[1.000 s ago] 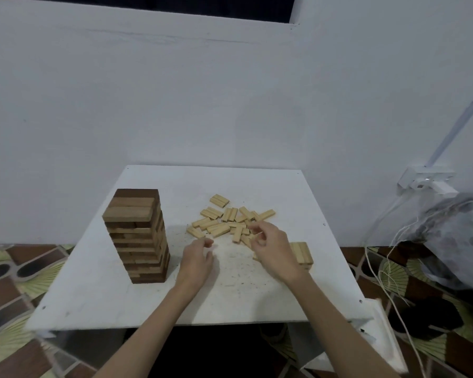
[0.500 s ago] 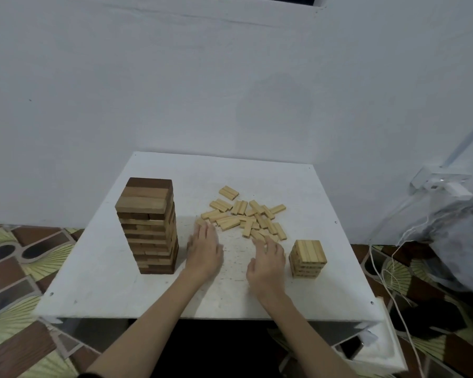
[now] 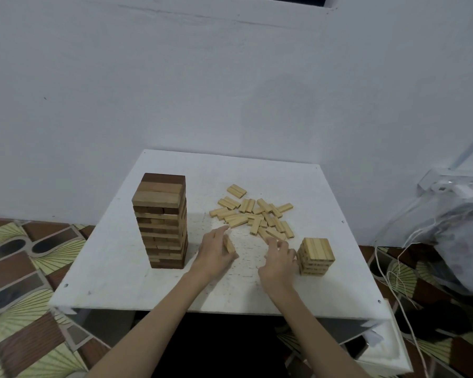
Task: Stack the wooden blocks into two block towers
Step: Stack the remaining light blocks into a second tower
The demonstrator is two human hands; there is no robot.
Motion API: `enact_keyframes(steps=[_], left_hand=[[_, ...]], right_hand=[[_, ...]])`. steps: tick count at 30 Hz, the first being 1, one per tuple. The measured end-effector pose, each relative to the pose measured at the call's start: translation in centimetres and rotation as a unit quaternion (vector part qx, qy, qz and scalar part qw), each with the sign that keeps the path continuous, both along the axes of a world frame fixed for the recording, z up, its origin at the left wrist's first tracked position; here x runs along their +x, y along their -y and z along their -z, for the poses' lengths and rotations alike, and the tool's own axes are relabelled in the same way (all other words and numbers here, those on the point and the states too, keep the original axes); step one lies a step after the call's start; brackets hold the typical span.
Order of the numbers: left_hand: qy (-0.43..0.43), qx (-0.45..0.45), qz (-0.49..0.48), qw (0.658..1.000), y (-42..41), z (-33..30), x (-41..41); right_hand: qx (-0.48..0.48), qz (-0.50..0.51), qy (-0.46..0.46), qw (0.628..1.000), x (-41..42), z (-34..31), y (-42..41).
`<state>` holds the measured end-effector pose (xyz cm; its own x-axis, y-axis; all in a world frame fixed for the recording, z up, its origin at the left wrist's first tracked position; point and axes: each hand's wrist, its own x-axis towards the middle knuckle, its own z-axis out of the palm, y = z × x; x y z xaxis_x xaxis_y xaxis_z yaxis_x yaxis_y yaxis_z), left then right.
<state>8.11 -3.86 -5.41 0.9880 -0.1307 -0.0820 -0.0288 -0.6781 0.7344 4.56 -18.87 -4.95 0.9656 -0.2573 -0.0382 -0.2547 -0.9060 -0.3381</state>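
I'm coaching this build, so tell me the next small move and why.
Probably carry the block in the left hand across to the short tower and lay it on top. That hand already holds one pale block, the short tower stands far lower than the tall tower, and the right hand sits beside it, reaching toward the loose pile.

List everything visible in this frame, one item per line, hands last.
tall tower: one, dark and light brown, table left.
short tower: one, pale wood, table right.
loose blocks: a scattered pile, pale wood, table centre.
table: one, white, against the wall.
socket: one, white, on the right wall, cables hanging.
floor: patterned brown and yellow tiles.
left hand: holds one pale block.
right hand: fingers curled beside the short tower; grip unclear.
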Motion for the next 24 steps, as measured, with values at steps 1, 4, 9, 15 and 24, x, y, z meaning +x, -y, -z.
enact_keyframes(steps=[1,4,9,15,24], left_hand=[[-0.006,-0.005,-0.002,1.000,0.1,0.1,0.1],[-0.008,-0.021,-0.003,1.000,0.3,0.4,0.1],[-0.033,-0.043,0.025,0.998,0.1,0.1,-0.1],[-0.037,-0.014,0.065,0.997,0.8,-0.3,-0.5],[0.037,0.088,0.071,0.993,2.0,-0.5,-0.6]], right_hand=[[0.032,-0.003,0.004,0.999,0.1,0.1,0.0],[0.140,-0.012,0.029,0.990,0.1,0.5,-0.1],[0.277,0.003,0.031,0.960,0.7,0.1,-0.7],[0.325,-0.002,0.023,0.946,1.6,-0.3,0.0],[0.121,-0.098,0.053,0.986,1.7,0.1,1.8]])
